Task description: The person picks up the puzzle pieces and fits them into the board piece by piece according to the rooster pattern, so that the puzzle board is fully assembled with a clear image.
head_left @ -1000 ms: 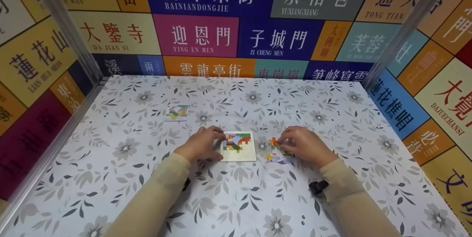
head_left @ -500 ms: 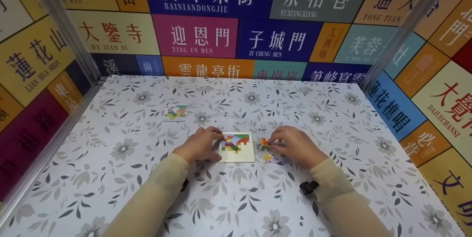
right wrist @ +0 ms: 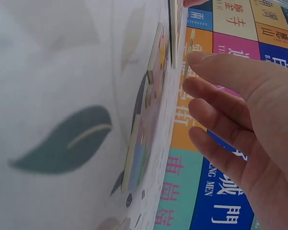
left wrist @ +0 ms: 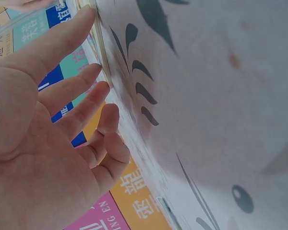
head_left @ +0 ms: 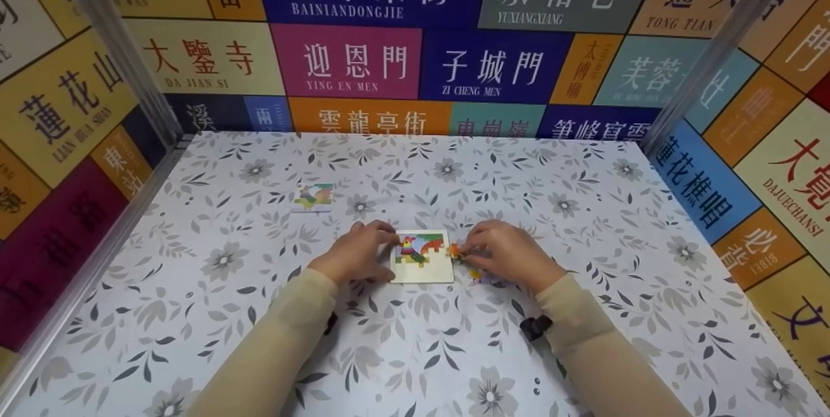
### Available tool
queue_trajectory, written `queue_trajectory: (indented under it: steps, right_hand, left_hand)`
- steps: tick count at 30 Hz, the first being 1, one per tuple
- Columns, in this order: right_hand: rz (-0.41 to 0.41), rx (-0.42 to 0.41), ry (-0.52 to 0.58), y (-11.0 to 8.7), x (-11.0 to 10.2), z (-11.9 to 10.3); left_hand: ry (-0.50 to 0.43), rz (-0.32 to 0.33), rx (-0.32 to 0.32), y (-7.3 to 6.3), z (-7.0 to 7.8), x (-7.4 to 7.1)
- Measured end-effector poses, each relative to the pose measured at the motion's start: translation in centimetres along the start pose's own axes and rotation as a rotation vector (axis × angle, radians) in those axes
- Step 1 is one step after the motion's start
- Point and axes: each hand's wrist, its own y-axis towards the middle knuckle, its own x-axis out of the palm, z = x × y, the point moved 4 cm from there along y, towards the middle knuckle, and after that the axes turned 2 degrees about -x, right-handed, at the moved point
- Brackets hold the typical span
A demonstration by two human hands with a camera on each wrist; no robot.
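Beige sleeves (head_left: 262, 342) come up closest to me on the head feed, with a dark band (head_left: 536, 326) at the right wrist, both over a bench (head_left: 415, 365) covered in white with grey flowers and leaves. Bit further in, I've got the left hand (head_left: 358, 253) at the left edge of a pale puzzle tray (head_left: 425, 274), thumb and fingers apart and touching the rim rather than wrapped around it. Right hand (head_left: 511, 255) is clamped: thumb and fingertips pinch an orange puzzle piece (head_left: 454, 251) right by the tray's right edge, though I can't tell from here if it's touching. Under that hand, on the bench, are loose pieces (head_left: 476, 275) with yellow and purple on them, mostly hidden up top, but my right wrist cam shows them lying flat. Inside the tray, a partial rooster picture (head_left: 410, 250) fills the upper part and bare board shows below. Past the left hand, up toward the back left, a small colourful picture card (head_left: 314, 196) lies flat. Behind everything I see a back wall (head_left: 350, 61) of bright panels with big Chinese characters, pinyin under plenty of them.
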Motion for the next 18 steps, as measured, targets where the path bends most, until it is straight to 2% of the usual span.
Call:
queue_trajectory:
  steps: [9,18]
  right_hand:
    - [-0.011,-0.056,-0.020,0.9,0.6,-1.1]
    - [-0.027,-0.072,-0.018,1.9,1.4,-2.1]
  left_hand:
    - [0.018,0.020,0.038,-0.2,0.0,-0.1]
    - [0.011,0.015,0.023,-0.4,0.0,-0.1]
